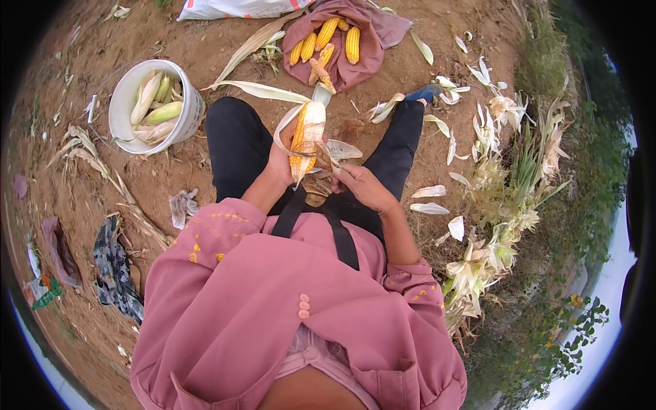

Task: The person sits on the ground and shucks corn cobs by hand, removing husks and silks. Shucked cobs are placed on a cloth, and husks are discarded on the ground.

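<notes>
An ear of corn [306,136] with yellow kernels showing lies partly inside pale husk leaves, one long leaf stretching out to the left. My left hand [281,163] holds the ear from its left side. At the lower right of the ear, my right hand [363,185] pinches a dry brown husk leaf [330,156] between thumb and fingers. Beyond the ear, several husked yellow cobs [327,33] rest on a reddish cloth sack [359,74]. A white bucket [190,115] at the left contains unhusked ears [163,113].
My bent legs flank the work. A white woven sack [230,9] lies at the top. Loose husks [429,208] are strewn on the soil at the right, beside a husk heap [482,266] and plants. At the left are a glove [183,207], a dry stalk [128,197] and camouflage cloth [115,269].
</notes>
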Demonstrator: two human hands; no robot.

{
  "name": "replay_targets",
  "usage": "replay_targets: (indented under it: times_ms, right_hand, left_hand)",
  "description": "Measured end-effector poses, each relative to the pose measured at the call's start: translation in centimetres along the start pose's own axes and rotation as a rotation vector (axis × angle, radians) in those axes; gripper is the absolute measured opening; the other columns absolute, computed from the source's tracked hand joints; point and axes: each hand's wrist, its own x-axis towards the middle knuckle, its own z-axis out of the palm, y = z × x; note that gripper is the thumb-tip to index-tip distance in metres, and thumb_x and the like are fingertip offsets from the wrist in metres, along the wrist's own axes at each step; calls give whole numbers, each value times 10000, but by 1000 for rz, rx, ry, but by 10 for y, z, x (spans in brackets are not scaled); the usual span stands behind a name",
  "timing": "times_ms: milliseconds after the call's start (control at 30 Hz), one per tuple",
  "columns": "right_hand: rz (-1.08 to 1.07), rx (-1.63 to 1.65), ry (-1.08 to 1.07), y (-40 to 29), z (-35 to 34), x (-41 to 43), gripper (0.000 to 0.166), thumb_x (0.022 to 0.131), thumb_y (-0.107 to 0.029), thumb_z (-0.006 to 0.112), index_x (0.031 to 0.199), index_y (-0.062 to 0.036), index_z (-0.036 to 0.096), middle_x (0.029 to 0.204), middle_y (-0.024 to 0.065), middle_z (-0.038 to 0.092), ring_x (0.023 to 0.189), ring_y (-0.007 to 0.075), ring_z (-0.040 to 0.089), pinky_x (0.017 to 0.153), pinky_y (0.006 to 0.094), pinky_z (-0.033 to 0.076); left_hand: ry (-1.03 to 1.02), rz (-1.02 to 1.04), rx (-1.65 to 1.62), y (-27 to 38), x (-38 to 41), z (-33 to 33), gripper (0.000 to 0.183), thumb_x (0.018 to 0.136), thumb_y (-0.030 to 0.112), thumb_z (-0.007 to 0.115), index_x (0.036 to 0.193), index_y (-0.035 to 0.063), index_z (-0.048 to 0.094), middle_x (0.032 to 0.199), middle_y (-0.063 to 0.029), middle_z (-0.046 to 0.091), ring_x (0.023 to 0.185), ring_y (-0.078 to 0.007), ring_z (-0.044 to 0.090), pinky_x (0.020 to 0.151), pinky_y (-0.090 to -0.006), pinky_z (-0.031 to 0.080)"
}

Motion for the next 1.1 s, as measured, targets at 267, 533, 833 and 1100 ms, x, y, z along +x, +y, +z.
replay_targets:
  times_ms: [267,533,833,1100]
  right_hand:
    - [-98,371,331,-18,-45,8,255,941,-282,438,822,-74,527,755,13,548,705,117,525,679,260,441]
    - [-424,936,1045,1,-183,13,255,948,-276,399,862,-72,527,792,39,580,698,132,554,641,257,471]
    - [-402,831,1234,59,-188,-106,254,938,-296,429,843,-79,522,823,45,591,738,142,560,644,259,471]
    - [-239,1084,1897,187,-166,-212,551,887,-445,456,1232,-22,386,1017,97,556,896,141,526,722,247,471]
  left_hand:
    - [80,-306,324,2,-14,23,493,888,341,490,1240,8,398,1027,-247,555,777,-295,634,416,-301,541]
    - [89,-484,778,9,-51,21,497,787,389,641,1113,46,488,723,-79,562,503,-144,564,412,-251,492]
    - [237,-207,564,7,-29,12,556,796,474,595,1109,27,486,822,-103,574,588,-182,593,478,-293,518]
    - [107,-249,317,2,-14,-1,483,881,367,449,1230,38,393,959,-174,562,769,-293,596,654,-410,516]
